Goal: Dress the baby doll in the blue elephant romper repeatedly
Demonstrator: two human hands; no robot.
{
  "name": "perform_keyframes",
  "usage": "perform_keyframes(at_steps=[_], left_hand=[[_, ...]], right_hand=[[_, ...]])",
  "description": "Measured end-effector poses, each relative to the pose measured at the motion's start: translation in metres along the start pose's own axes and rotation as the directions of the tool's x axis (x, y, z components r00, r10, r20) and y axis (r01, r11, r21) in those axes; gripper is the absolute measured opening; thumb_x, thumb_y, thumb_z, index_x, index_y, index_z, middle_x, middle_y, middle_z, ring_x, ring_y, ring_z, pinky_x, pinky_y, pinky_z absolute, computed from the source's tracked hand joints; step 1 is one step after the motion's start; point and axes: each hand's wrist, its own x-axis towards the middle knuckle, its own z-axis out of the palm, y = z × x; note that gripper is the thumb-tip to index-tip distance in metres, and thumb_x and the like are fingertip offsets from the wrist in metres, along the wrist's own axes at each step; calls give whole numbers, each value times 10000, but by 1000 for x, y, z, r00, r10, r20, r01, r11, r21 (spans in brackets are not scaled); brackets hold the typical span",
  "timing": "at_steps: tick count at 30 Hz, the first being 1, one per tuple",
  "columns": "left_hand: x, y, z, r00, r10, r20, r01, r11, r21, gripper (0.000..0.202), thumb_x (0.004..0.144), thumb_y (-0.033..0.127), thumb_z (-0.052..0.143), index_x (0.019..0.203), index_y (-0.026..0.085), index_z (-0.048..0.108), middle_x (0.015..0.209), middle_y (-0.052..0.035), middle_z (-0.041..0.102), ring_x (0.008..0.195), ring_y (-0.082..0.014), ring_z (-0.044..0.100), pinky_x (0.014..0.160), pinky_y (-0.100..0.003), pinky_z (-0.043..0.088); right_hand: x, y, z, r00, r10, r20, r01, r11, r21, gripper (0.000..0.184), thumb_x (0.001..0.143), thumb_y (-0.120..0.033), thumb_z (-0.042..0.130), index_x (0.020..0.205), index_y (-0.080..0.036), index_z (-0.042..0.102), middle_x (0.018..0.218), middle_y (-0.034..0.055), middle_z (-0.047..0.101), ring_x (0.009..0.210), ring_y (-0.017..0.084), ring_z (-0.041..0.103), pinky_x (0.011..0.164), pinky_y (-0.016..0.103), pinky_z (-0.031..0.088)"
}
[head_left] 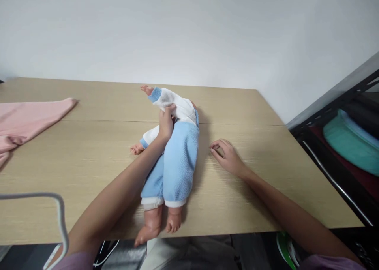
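Observation:
A baby doll (180,155) in blue fleece trousers and a white top with blue cuffs lies tilted on its side on the wooden table. Its bare feet point toward me and reach the front edge. My left hand (166,122) is closed around the doll's upper body by the raised arm, some fingers hidden behind the cloth. The doll's head is mostly out of sight. To the right of the doll, apart from it, my right hand (226,155) hovers at the tabletop with its fingers curled and the thumb close to the fingertips; nothing shows between them.
Pink cloth (35,118) lies at the table's left. A grey cable or rod (60,210) bends into view at the lower left. Along the right side stands a black rack (319,155) holding a teal folded item (349,143). A white wall rises behind the table (97,143).

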Motion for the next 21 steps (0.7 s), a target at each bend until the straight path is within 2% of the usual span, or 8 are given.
perform_keyframes(at_steps=[3, 7, 11, 14, 18, 19, 20, 21], left_hand=[[-8, 2, 9, 997, 77, -3, -77, 992, 95, 460, 808, 637, 842, 893, 250, 609, 881, -24, 703, 945, -258, 714, 788, -333, 591], [-20, 5, 17, 981, 136, 137, -171, 942, 289, 424, 889, 607, 776, 1048, 234, 650, 1138, -83, 780, 1189, -316, 715, 1031, -417, 586], [-33, 6, 26, 926, 176, 334, -311, 856, 413, 342, 950, 471, 689, 1159, 200, 672, 1238, -123, 786, 1209, -321, 717, 1129, -481, 549], [-43, 8, 32, 810, 213, 546, -504, 729, 463, 392, 965, 438, 660, 1263, 184, 658, 1356, -162, 746, 1299, -340, 680, 1189, -520, 512], [-55, 21, 31, 579, 118, 807, -707, 566, 425, 584, 950, 489, 720, 1435, 187, 599, 1466, -188, 689, 1393, -377, 624, 1242, -571, 459], [-56, 25, 29, 541, 83, 837, -723, 553, 414, 609, 960, 515, 725, 1460, 193, 592, 1496, -186, 679, 1424, -379, 606, 1265, -575, 435], [-56, 29, 25, 527, 60, 848, -728, 546, 414, 602, 980, 535, 712, 1465, 199, 594, 1515, -179, 675, 1450, -373, 591, 1284, -570, 414], [-55, 32, 20, 541, 52, 839, -722, 540, 433, 558, 1007, 542, 681, 1445, 204, 608, 1510, -168, 685, 1454, -359, 591, 1289, -556, 411]], right_hand=[[0, -1, -1, 1000, 15, 1, -15, 999, 30, 95, 1090, -297, 617, 1054, -248, 691, 1033, 64, 735, 1014, 259, 696, 963, 429, 534], [1, 2, -1, 988, 153, -17, -145, 963, 227, 214, 1101, -442, 622, 1151, -251, 705, 1100, 80, 751, 1040, 260, 717, 997, 438, 561], [4, 7, -7, 948, 316, 36, -280, 775, 566, 525, 1125, -650, 504, 1463, -274, 649, 1326, 100, 744, 1159, 260, 740, 1128, 463, 543], [9, 6, -17, 917, 375, 137, -340, 554, 760, 658, 1095, -755, 463, 1557, -309, 610, 1425, 90, 738, 1174, 259, 764, 1156, 466, 549], [16, 6, -31, 825, 465, 322, -454, 206, 867, 659, 1097, -765, 399, 1480, -311, 682, 1421, 73, 788, 1208, 269, 786, 1112, 484, 612], [17, 8, -34, 798, 485, 357, -479, 154, 864, 655, 1107, -744, 386, 1440, -282, 711, 1351, 81, 820, 1184, 272, 798, 1091, 490, 628], [18, 9, -37, 776, 505, 377, -498, 126, 858, 637, 1116, -714, 395, 1391, -254, 739, 1255, 87, 850, 1140, 272, 812, 1062, 485, 646], [19, 11, -40, 760, 523, 386, -512, 114, 851, 597, 1121, -673, 427, 1341, -231, 764, 1155, 86, 870, 1088, 270, 826, 1028, 466, 664]])
